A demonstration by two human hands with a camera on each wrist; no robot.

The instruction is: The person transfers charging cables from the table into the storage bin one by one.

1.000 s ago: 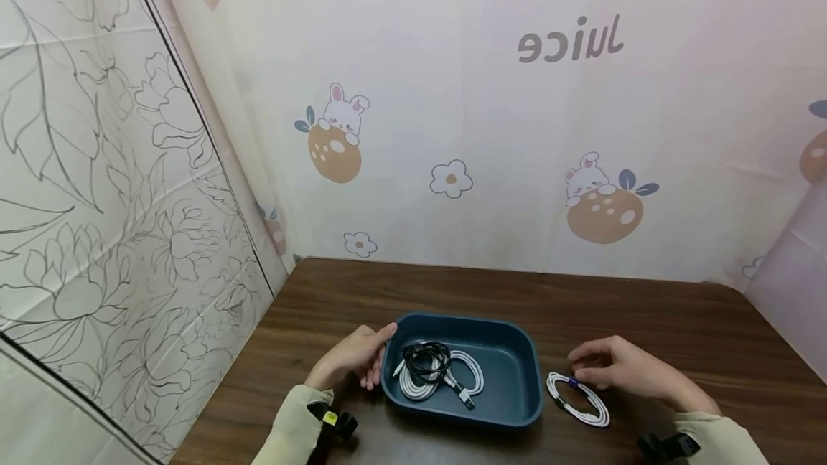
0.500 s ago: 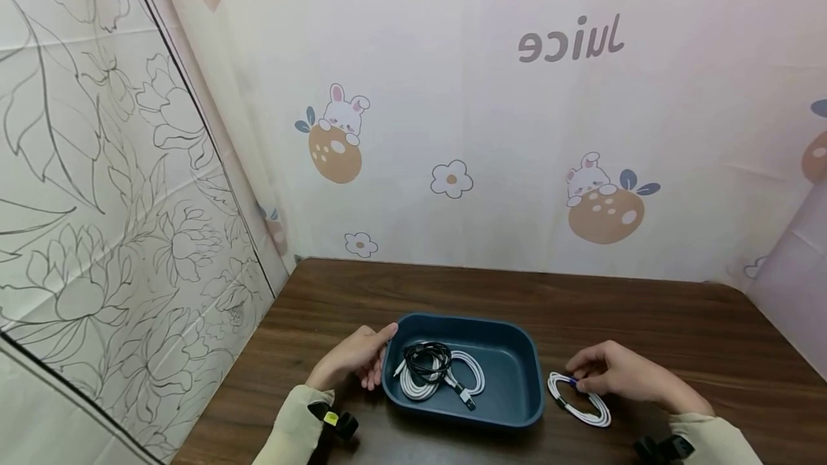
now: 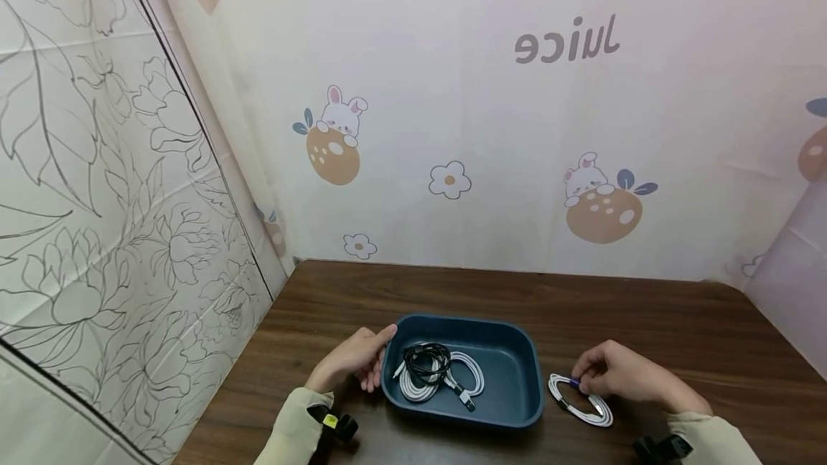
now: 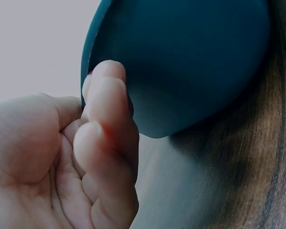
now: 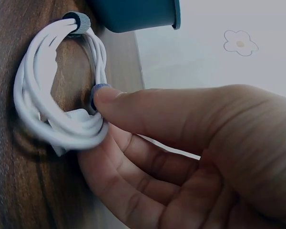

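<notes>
My left hand (image 3: 359,357) grips the left end of a dark blue rectangular tray (image 3: 474,418), thumb at its rim and fingers curled against the outer wall (image 4: 186,71). Inside the tray, at its left side, lie a coiled black cable (image 3: 426,363) and coiled white cables (image 3: 477,372), one with a USB plug showing. To the right of the tray, my right hand (image 3: 629,373) pinches a coiled white cable (image 3: 597,420) between thumb and fingers, at its blue tie (image 5: 99,90). A grey tie (image 5: 81,23) wraps the coil's other side.
Tray and coil are on a dark brown wooden table (image 3: 362,285). Behind the table hangs a pale curtain (image 3: 504,128) printed with rabbits and flowers. On the left a floral-patterned sheet (image 3: 129,250) runs along the table's side.
My right hand has come down to the coiled white cable and now pinches it, the coil shifting very slightly to the right. The left hand and tray have stayed put.
</notes>
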